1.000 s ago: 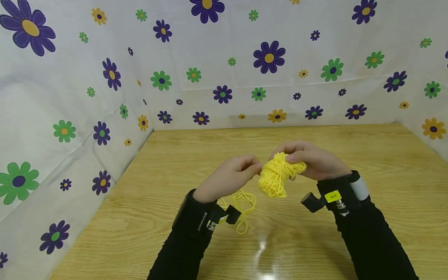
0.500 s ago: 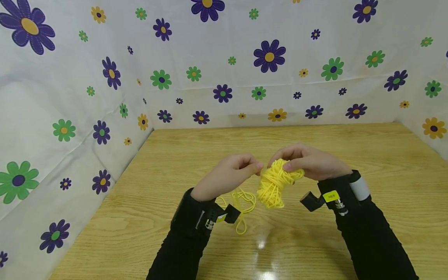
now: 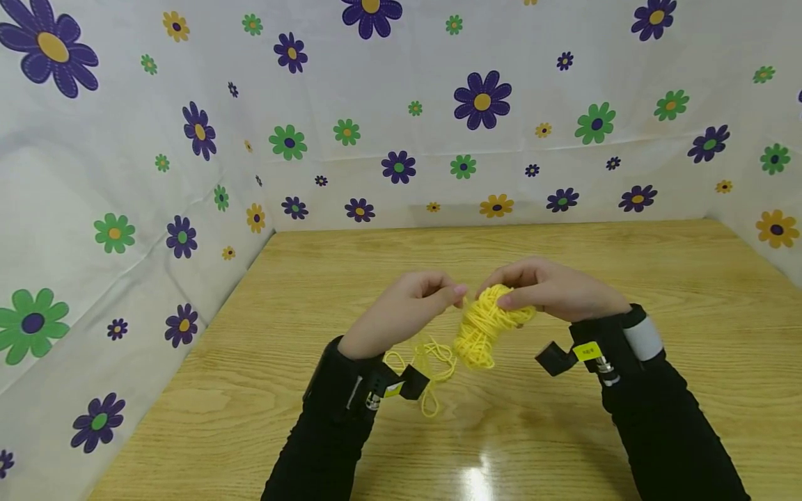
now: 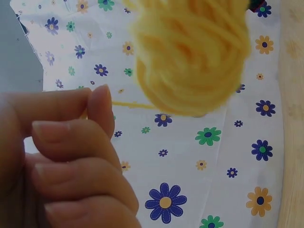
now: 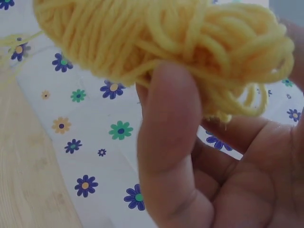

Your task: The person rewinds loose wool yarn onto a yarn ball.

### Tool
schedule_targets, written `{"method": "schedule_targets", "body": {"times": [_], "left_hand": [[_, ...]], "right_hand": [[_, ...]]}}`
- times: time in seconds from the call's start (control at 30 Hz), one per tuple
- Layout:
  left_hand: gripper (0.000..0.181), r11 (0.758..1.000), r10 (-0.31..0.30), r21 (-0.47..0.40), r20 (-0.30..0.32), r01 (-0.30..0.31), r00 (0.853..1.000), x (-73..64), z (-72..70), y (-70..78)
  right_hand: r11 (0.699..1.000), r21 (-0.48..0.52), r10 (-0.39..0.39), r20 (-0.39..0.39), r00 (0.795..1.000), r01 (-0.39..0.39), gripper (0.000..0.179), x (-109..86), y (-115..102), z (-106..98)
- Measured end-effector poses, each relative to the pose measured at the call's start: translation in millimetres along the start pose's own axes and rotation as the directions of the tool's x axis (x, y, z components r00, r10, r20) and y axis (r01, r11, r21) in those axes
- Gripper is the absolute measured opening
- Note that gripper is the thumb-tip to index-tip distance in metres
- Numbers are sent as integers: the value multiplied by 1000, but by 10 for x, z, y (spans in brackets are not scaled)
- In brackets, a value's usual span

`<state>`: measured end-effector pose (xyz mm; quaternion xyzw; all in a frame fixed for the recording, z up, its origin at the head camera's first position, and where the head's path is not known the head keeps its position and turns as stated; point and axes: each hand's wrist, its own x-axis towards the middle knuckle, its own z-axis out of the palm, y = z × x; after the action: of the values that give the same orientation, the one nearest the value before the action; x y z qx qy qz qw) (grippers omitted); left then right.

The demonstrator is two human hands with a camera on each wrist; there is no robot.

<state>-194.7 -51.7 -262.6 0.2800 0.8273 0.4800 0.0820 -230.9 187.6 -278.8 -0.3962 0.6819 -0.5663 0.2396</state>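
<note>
A ball of yellow yarn is held above the table by my right hand, thumb on the near side and fingers behind. In the right wrist view the thumb presses into the wound strands, and loose loops stick out at one end. My left hand, just left of the ball, pinches a single yarn strand between thumb and forefinger. That strand runs taut to the ball in the left wrist view. The other left fingers are curled.
Loose loops of yellow yarn lie on the wooden table below the left hand. A white cloth with flowers hangs behind and along the sides. Black cameras are strapped to both wrists.
The yarn ball has turned in my right hand, lowered somewhat and shifted slightly left. My left hand stays close beside it, still pinching the strand.
</note>
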Motion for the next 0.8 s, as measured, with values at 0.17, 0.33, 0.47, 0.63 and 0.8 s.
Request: {"method": "schedule_targets", "body": {"times": [0.17,0.33,0.47,0.63,0.8], "left_hand": [[28,1000,8,-15,-1,-8,1000,-11,-5,25],[27,1000,4,-30,3,-4,1000,-24,-6,46],[27,999,15,-34,4,-15,1000,-35,-5,55],[27,999,50,-15,1,-50,999,-37,-1,54],[28,997,72,-8,-2,-72,997,-38,15,61]], "right_hand": [[990,-76,112,-114,987,-121,29,16,-8,22],[980,-102,148,-200,969,-171,30,30,10,34],[976,-92,165,-268,949,-196,33,45,17,50],[979,-72,157,-343,926,-192,34,75,44,61],[985,-15,152,-419,895,-174,36,115,62,63]]}}
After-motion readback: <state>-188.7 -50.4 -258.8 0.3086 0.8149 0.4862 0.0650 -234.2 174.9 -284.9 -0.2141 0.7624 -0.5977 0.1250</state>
